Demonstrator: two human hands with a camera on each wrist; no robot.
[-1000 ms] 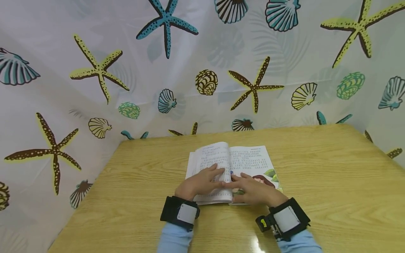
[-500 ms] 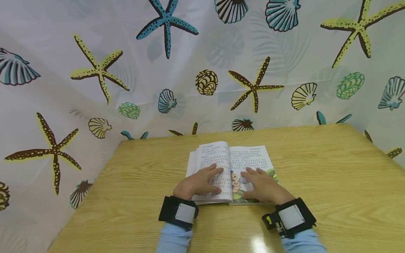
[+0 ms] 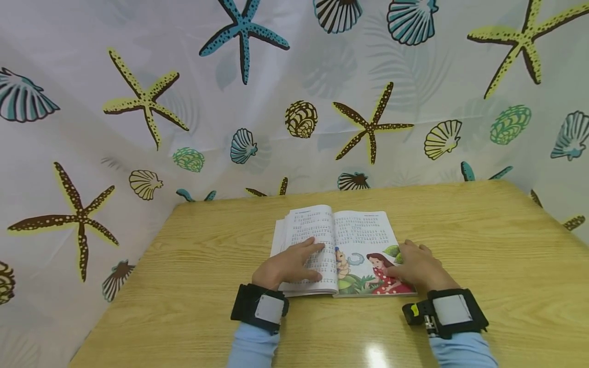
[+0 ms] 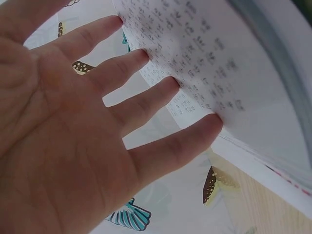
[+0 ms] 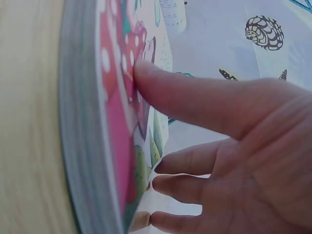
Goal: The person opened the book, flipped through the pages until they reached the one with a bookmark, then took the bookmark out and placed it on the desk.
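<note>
An open book (image 3: 359,230) lies on the table, with printed text on both pages. Its right page carries a coloured picture of a person in a red spotted dress (image 3: 391,281) beside green leaves. My left hand (image 3: 290,266) rests on the left page (image 3: 313,220), fingers spread; in the left wrist view the straight fingertips (image 4: 212,122) touch the paper. At the right edge of the book is my right hand (image 3: 423,266). In the right wrist view its thumb (image 5: 151,78) touches the picture, while the other fingers (image 5: 180,187) reach the page's outer edge.
The book sits on a wooden table (image 3: 207,245). Behind the table and along its sides hangs a white cloth (image 3: 276,102) printed with starfish and shells. Each wrist wears a black strap (image 3: 455,312) with a camera unit.
My right hand has slid from the middle of the book across the right page to its right edge, uncovering the picture. The left hand has stayed nearly still on the left page.
</note>
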